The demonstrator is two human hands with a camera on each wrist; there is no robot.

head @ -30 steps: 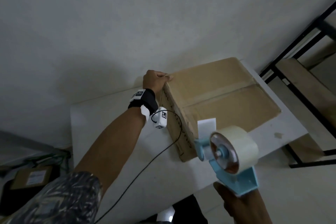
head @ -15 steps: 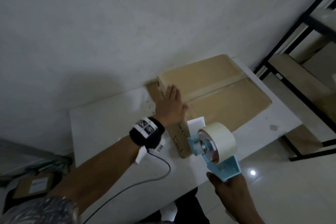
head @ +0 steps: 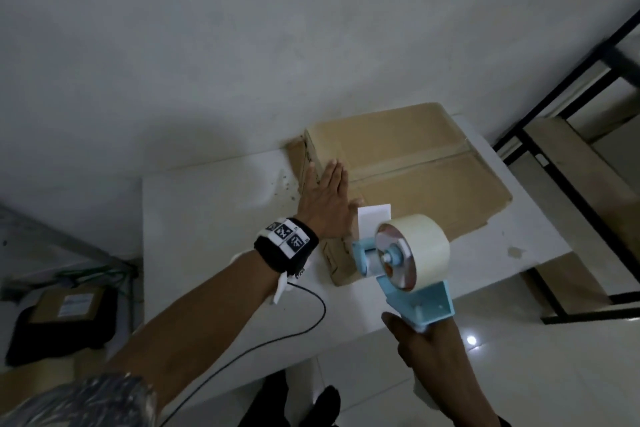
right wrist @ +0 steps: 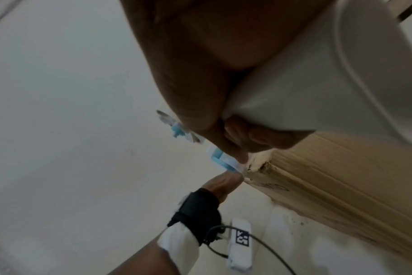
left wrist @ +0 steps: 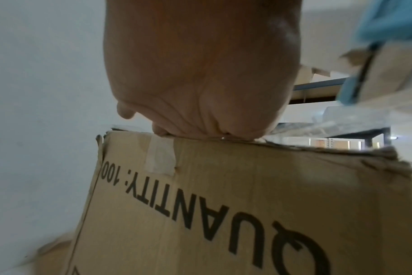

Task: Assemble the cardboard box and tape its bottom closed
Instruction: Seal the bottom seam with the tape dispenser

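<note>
Cardboard box (head: pixel 398 163) under flat left hand (head: pixel 327 199); right hand (head: pixel 420 343) clutches tape dispenser (head: pixel 408 263).

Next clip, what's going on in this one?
A person is taping up a cardboard box that sits on a white table. The left hand lies flat with straight fingers on the box's top near its left edge, holding it down. The right hand grips the handle of a blue tape dispenser, held just in front of the box with a loose tab of tape sticking up. A strip already covers the centre seam.
</note>
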